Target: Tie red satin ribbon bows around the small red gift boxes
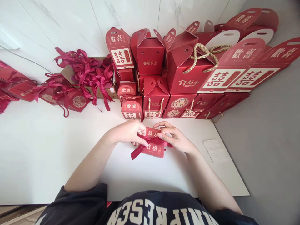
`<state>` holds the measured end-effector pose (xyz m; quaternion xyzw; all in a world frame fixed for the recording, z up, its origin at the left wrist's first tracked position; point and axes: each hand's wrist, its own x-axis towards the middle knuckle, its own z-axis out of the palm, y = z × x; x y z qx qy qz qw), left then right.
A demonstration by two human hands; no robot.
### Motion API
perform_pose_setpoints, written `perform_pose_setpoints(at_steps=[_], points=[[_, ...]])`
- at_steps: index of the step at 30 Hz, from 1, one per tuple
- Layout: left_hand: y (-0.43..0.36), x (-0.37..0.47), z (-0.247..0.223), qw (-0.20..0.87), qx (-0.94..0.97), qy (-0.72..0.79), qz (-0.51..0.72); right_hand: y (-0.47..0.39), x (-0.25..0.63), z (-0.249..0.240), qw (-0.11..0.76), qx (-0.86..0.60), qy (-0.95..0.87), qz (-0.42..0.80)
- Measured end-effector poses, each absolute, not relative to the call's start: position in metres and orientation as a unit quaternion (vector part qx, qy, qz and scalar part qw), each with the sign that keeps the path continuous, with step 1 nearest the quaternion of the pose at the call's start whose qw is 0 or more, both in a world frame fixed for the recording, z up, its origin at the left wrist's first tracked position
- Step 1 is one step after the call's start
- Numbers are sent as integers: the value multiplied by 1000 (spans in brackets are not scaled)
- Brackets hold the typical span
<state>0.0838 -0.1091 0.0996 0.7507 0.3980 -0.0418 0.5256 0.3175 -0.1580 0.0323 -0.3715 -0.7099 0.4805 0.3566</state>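
Note:
A small red gift box [156,153] with pale Chinese characters stands near the middle of the white table, between my two hands. A dark red satin ribbon [136,152] crosses its top in a bow or knot, one tail hanging to the left. My left hand [131,132] is closed on the ribbon at the box's left side, thumb pressed on it and the other fingers curled under, partly hidden. My right hand [174,137] pinches the ribbon on the right side between thumb and fingers, with the index finger raised and bent.
Stacked red gift boxes [150,59], some with gold rope handles [197,59], line the back right. A cardboard box [99,92] heaped with ribbons [91,72] stands back left, beside ribboned hexagonal boxes [78,100]. A pale flat packet [215,150] lies right, near the table [77,150] edge.

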Motion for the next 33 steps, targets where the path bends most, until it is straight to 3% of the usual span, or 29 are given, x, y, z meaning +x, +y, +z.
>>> perform_pose_setpoints(at_steps=[24, 33], points=[[-106, 80, 90, 537, 748, 390, -37, -158, 321, 26, 380, -373, -690, 490], [-103, 78, 100, 557, 751, 350, -63, -182, 293, 54, 397, -428, -757, 293]])
